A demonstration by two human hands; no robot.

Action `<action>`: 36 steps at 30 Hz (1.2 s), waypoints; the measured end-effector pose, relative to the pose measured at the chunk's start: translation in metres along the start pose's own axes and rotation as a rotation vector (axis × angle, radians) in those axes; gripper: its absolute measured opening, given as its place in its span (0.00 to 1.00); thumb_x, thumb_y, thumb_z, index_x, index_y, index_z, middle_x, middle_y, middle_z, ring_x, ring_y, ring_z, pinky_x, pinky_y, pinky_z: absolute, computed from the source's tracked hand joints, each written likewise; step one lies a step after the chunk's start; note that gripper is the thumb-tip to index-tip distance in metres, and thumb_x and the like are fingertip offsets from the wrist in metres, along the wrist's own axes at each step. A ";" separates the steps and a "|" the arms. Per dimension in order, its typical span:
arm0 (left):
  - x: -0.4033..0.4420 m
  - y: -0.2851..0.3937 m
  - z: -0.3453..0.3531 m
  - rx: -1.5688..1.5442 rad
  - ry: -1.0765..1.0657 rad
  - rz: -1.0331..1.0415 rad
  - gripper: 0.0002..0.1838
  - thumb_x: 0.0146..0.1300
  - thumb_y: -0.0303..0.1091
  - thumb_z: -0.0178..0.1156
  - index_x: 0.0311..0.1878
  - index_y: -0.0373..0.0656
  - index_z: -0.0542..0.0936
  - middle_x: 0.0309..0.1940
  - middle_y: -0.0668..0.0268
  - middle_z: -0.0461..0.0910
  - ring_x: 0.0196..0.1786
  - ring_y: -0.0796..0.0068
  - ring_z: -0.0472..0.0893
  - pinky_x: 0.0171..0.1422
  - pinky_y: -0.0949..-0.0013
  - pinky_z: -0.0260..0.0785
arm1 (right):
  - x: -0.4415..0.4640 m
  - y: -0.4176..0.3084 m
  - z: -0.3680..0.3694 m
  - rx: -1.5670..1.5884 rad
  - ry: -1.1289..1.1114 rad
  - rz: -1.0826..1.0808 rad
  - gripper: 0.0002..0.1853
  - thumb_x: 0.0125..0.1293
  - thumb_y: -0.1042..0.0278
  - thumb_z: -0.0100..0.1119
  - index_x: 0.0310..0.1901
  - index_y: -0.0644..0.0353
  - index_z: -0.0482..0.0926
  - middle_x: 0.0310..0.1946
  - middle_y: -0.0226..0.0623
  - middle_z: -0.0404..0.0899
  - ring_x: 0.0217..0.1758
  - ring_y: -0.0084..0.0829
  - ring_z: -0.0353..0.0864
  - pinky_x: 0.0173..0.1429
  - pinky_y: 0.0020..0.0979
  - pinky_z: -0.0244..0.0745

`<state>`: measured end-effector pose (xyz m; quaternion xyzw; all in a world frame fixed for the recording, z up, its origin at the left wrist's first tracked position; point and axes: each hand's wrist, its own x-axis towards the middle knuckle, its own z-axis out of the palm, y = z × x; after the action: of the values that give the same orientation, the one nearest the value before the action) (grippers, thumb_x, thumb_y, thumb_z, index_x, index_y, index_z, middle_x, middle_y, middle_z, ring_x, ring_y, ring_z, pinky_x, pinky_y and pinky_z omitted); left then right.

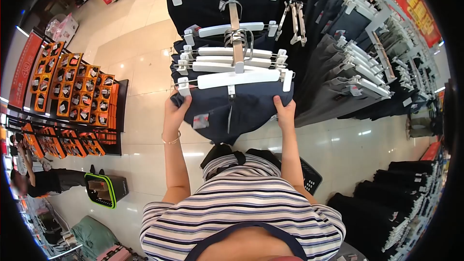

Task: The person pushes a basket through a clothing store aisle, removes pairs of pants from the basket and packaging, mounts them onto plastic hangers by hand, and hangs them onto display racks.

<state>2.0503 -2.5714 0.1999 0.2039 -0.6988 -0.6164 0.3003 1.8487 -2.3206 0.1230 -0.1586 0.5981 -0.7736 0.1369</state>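
Note:
Dark navy trousers (256, 108) hang by the waist from a white clip hanger (239, 79) at the near end of a metal rail (238, 58). A metal zip pull shows at the middle of the waist, and a small grey and red tag lies on the left side. My left hand (178, 108) grips the left edge just below the hanger's clip, thumb in front and fingers mostly hidden behind. At the right edge, my right hand (285, 108) pinches the cloth the same way. More white hangers (234, 51) with dark garments hang close behind.
Racks of grey and black trousers (319, 92) stand to the right. Orange boxed goods (79, 89) fill a shelf at left. A black basket with a green rim (114, 191) is near another person (48, 182). Another dark basket (311, 176) sits by my right side.

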 end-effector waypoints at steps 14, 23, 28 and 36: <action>0.034 -0.081 0.002 -0.138 0.088 -0.088 0.12 0.60 0.34 0.61 0.40 0.36 0.76 0.34 0.72 0.76 0.36 0.84 0.71 0.42 0.78 0.64 | 0.003 0.016 -0.002 -0.194 0.018 0.012 0.16 0.60 0.61 0.62 0.42 0.67 0.77 0.34 0.30 0.80 0.37 0.20 0.74 0.44 0.24 0.70; 0.034 -0.121 0.007 -0.248 0.203 -0.160 0.12 0.60 0.30 0.60 0.44 0.34 0.76 0.39 0.68 0.78 0.40 0.82 0.73 0.47 0.78 0.65 | 0.009 0.087 -0.024 -0.404 -0.026 -0.022 0.15 0.63 0.63 0.59 0.43 0.67 0.76 0.36 0.35 0.81 0.38 0.22 0.74 0.46 0.25 0.69; 0.020 -0.123 0.018 -0.303 0.310 -0.025 0.12 0.60 0.28 0.60 0.46 0.35 0.76 0.40 0.67 0.78 0.41 0.81 0.74 0.48 0.77 0.65 | -0.016 0.116 -0.021 -0.457 0.016 -0.020 0.14 0.63 0.65 0.58 0.44 0.67 0.75 0.38 0.43 0.81 0.40 0.28 0.78 0.46 0.27 0.69; 0.009 -0.124 0.042 -0.248 0.519 0.005 0.07 0.62 0.33 0.59 0.35 0.39 0.77 0.30 0.70 0.78 0.32 0.84 0.73 0.38 0.78 0.64 | -0.058 0.160 -0.038 -0.746 0.027 0.109 0.11 0.61 0.65 0.57 0.35 0.66 0.74 0.29 0.55 0.75 0.35 0.56 0.74 0.36 0.41 0.68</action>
<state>2.0047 -2.5653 0.0767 0.3148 -0.5184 -0.6235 0.4933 1.8896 -2.3037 -0.0453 -0.1552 0.8480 -0.4961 0.1030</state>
